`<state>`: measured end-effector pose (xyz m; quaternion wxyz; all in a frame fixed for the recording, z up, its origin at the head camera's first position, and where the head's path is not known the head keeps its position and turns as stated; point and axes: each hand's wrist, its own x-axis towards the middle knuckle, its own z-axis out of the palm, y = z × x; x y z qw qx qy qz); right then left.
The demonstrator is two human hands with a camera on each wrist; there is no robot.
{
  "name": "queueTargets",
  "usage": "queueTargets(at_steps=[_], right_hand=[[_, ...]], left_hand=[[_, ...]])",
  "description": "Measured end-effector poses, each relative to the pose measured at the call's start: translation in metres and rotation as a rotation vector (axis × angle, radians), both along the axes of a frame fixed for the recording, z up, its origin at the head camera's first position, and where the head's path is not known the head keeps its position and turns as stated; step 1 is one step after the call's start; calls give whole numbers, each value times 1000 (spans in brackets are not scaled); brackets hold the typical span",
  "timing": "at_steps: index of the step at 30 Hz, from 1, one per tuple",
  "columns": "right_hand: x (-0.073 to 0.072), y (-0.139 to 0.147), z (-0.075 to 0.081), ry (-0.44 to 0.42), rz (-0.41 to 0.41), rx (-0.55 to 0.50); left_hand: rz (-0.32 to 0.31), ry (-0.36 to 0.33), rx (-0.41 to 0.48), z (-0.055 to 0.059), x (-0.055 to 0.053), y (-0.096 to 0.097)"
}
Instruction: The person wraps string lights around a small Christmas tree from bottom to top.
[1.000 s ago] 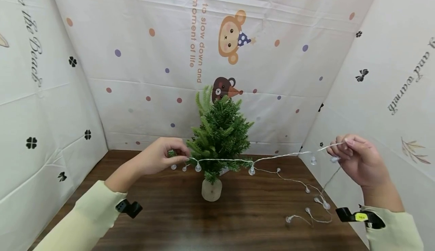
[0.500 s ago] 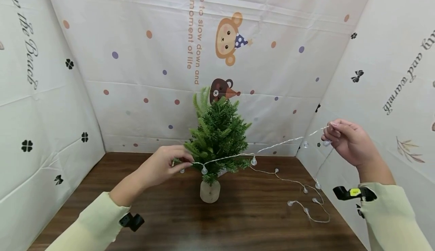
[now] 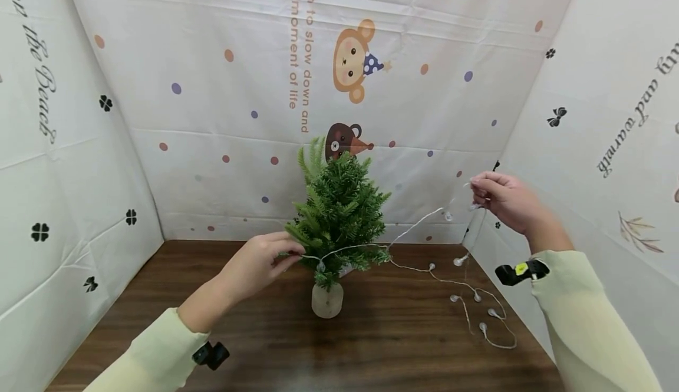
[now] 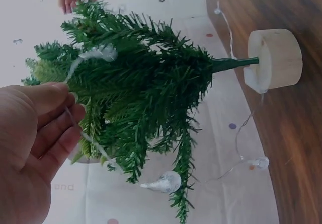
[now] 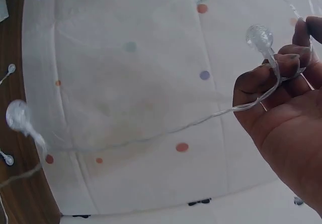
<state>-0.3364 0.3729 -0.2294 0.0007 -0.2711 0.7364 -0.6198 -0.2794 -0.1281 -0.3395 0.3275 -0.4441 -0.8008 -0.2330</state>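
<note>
A small artificial Christmas tree (image 3: pixel 342 209) stands upright on a round wooden base (image 3: pixel 327 300). Across its front runs a string of lights (image 3: pixel 352 247) with clear round bulbs on a thin pale wire. At the tree's lower left, my left hand (image 3: pixel 265 257) pinches the wire between thumb and fingers, close to the branches. My right hand (image 3: pixel 506 203) holds the same wire up in the air to the right of the tree. In the right wrist view, the wire passes over the curled fingers, and a bulb (image 5: pixel 259 36) sticks up beside them.
The rest of the light string trails over the brown wooden table (image 3: pixel 254 333) at the right, with several bulbs (image 3: pixel 483 326) lying there. Printed white cloth walls (image 3: pixel 201 162) close in the back and both sides.
My right hand has moved left and up toward the tree, and the wire between the hands now hangs slacker. The left hand has shifted slightly right, still pinching the wire.
</note>
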Motion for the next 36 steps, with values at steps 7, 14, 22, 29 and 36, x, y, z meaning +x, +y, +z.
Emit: queueTargets(at_steps=[7,14,22,29,36], right_hand=[[-13,-19,2,-17,-89,155],[-18,-22,4,-53,-122,160],[-18,-31,13,-38,-135,262],[-13,-48,20,0,-145,318],[-8,-61,22,43,-137,351]], left_hand=[[44,47,4,-9,1,5],[53,132,11,-10,8,7],[-136,230,116,23,33,34],[-125,22,134,70,44,82],[7,-383,87,118,32,137]])
